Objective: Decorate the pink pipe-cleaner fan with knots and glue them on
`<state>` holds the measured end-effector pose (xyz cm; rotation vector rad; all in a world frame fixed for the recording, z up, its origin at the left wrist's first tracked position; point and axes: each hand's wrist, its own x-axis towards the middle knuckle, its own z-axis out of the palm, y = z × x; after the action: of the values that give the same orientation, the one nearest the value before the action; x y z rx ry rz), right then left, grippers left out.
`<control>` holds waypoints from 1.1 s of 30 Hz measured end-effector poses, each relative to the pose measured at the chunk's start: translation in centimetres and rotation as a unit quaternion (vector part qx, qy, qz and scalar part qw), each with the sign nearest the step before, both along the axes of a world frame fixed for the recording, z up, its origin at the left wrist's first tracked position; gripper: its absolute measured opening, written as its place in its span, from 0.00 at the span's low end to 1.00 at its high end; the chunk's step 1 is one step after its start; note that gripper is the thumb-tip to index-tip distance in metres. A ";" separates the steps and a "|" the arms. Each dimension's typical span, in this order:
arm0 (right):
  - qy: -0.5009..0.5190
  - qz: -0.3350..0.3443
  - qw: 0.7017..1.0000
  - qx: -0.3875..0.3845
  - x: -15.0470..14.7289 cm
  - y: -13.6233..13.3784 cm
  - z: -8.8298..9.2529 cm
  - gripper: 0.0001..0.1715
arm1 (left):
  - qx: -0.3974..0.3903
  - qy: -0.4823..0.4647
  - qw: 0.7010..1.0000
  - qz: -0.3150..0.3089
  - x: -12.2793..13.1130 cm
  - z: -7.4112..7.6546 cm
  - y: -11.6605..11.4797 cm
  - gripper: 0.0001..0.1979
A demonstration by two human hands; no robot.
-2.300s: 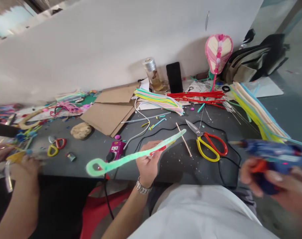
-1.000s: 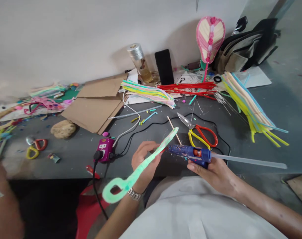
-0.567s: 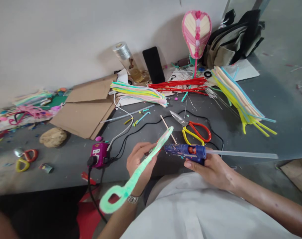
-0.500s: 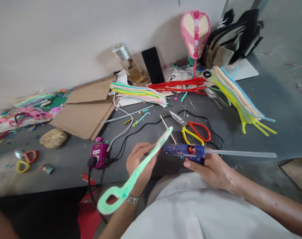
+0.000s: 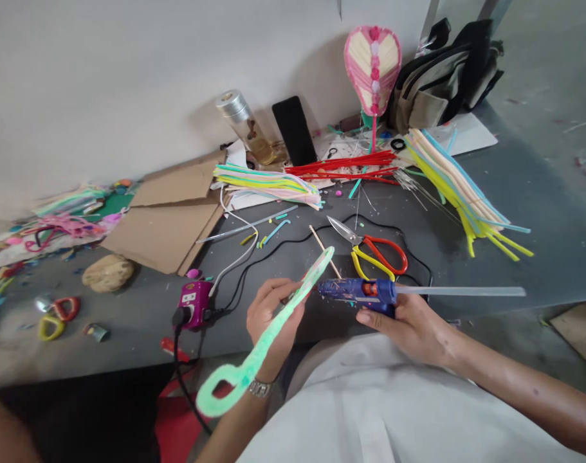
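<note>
My left hand (image 5: 273, 321) is closed on a long mint-green fuzzy piece (image 5: 273, 325) with a loop at its lower end, tilted up to the right. In my right hand (image 5: 408, 325) is a blue hot glue gun (image 5: 355, 291), its nozzle pointing left at the upper part of the green piece. Whether the nozzle touches it I cannot tell. A translucent glue stick (image 5: 466, 291) juts from the gun's back. Just beyond the gun lie scissors (image 5: 365, 247) with red and yellow handles and a thin wooden stick (image 5: 324, 249).
A purple power adapter (image 5: 195, 303) with cords sits left. Bundles of pipe cleaners (image 5: 268, 184), cardboard (image 5: 162, 225), a bottle (image 5: 247, 128), a phone (image 5: 295, 130) and a pink fan-shaped craft (image 5: 373, 71) line the back. A stone (image 5: 108, 272) and a bag (image 5: 437, 83) flank them.
Both hands keep their grips, with the glue gun almost unmoved. The green piece's looped end has shifted slightly right in view. The camera view has shifted a little.
</note>
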<state>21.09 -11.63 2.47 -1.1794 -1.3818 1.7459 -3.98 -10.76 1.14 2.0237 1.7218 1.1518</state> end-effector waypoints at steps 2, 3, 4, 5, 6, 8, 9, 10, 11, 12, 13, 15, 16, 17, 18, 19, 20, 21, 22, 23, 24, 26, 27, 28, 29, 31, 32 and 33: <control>0.011 -0.003 1.000 -0.008 0.0 -0.1 0.0 0.23 | -0.002 -0.002 1.000 0.002 0.0 0.0 0.0 0.05; 0.015 -0.003 1.000 -0.008 0.0 -0.1 0.0 0.23 | -0.002 -0.003 1.000 0.003 0.0 0.0 0.0 0.05; 0.016 -0.003 1.000 -0.005 0.0 -0.1 0.1 0.23 | -0.001 -0.004 1.000 0.003 -0.1 0.0 0.0 0.05; 0.018 -0.005 1.000 -0.002 0.0 0.0 0.1 0.23 | 0.000 -0.004 1.000 0.002 -0.1 0.0 0.0 0.05; 0.019 -0.005 1.000 0.000 0.0 0.0 0.2 0.23 | 0.001 -0.003 1.000 0.001 -0.1 0.0 0.0 0.05; 0.021 -0.006 1.000 0.001 0.0 0.1 0.3 0.23 | 0.001 -0.003 1.000 0.002 0.0 0.0 0.0 0.04; 0.023 -0.006 1.000 0.003 0.0 0.1 0.4 0.23 | 0.002 -0.006 1.000 0.005 0.1 0.1 0.0 0.04; 0.025 -0.007 1.000 0.005 0.0 0.1 0.4 0.23 | 0.005 -0.011 1.000 0.009 0.2 0.2 0.0 0.04; 0.027 -0.008 1.000 0.005 0.0 0.1 0.4 0.23 | 0.006 -0.017 1.000 0.012 0.4 0.3 0.0 0.04; 0.029 -0.007 1.000 0.006 0.0 0.1 0.3 0.22 | 0.008 -0.023 1.000 0.013 0.5 0.4 -0.1 0.04; 0.029 -0.007 1.000 0.009 0.0 0.0 0.3 0.22 | 0.009 -0.027 0.999 0.013 0.6 0.5 -0.1 0.04; 0.022 -0.005 1.000 0.013 0.0 -0.1 0.2 0.21 | 0.008 -0.028 1.000 0.009 0.6 0.5 -0.1 0.05; 0.019 -0.004 1.000 0.014 0.0 -0.1 0.2 0.21 | 0.008 -0.026 1.000 0.007 0.6 0.5 -0.1 0.05; 0.016 -0.004 1.000 0.013 0.0 -0.2 0.2 0.21 | 0.009 -0.024 1.000 0.006 0.5 0.5 -0.1 0.05; 0.016 -0.004 1.000 0.012 0.1 -0.2 0.2 0.21 | 0.009 -0.022 1.000 0.006 0.4 0.4 -0.1 0.05; 0.016 -0.003 1.000 0.009 0.1 -0.2 0.3 0.22 | 0.008 -0.020 1.000 0.005 0.4 0.4 -0.2 0.05; 0.016 -0.002 1.000 0.008 0.1 -0.2 0.3 0.22 | 0.008 -0.020 1.000 0.004 0.3 0.4 -0.2 0.05; 0.014 0.000 1.000 0.008 0.1 -0.2 0.4 0.22 | 0.007 -0.019 1.000 0.003 0.3 0.4 -0.2 0.05; 0.008 0.002 1.000 0.009 0.1 -0.2 0.4 0.22 | 0.007 -0.019 1.000 0.003 0.3 0.4 -0.2 0.05; 0.000 0.003 1.000 0.011 0.2 -0.2 0.4 0.21 | 0.008 -0.019 1.000 0.004 0.3 0.4 -0.1 0.05; -0.008 0.006 1.000 0.013 0.2 -0.2 0.5 0.21 | 0.010 -0.019 1.000 0.006 0.4 0.4 -0.1 0.04; -0.015 0.010 1.000 0.009 0.3 -0.3 0.4 0.21 | 0.014 -0.012 1.000 0.013 0.5 0.5 -0.1 0.04; -0.013 0.012 1.000 0.005 0.3 -0.3 0.4 0.21 | 0.014 -0.007 1.000 0.016 0.5 0.5 -0.1 0.04; -0.009 0.014 1.000 0.001 0.3 -0.4 0.3 0.22 | 0.012 -0.002 1.000 0.019 0.5 0.5 -0.1 0.04; -0.004 0.015 1.000 0.000 0.3 -0.4 0.3 0.23 | 0.009 0.002 1.000 0.020 0.5 0.4 -0.1 0.04; 0.001 0.016 1.000 0.004 0.3 -0.5 0.4 0.22 | 0.006 0.006 1.000 0.021 0.5 0.4 -0.2 0.04; 0.000 0.017 1.000 0.008 0.3 -0.5 0.5 0.21 | 0.008 0.006 1.000 0.020 0.4 0.3 -0.2 0.04; -0.003 0.018 1.000 0.012 0.2 -0.5 0.6 0.19 | 0.011 0.007 1.000 0.017 0.3 0.2 -0.2 0.04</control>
<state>21.33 -12.17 3.08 -1.1552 -1.4326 1.7476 -3.66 -11.00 1.38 2.0265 1.7654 1.1742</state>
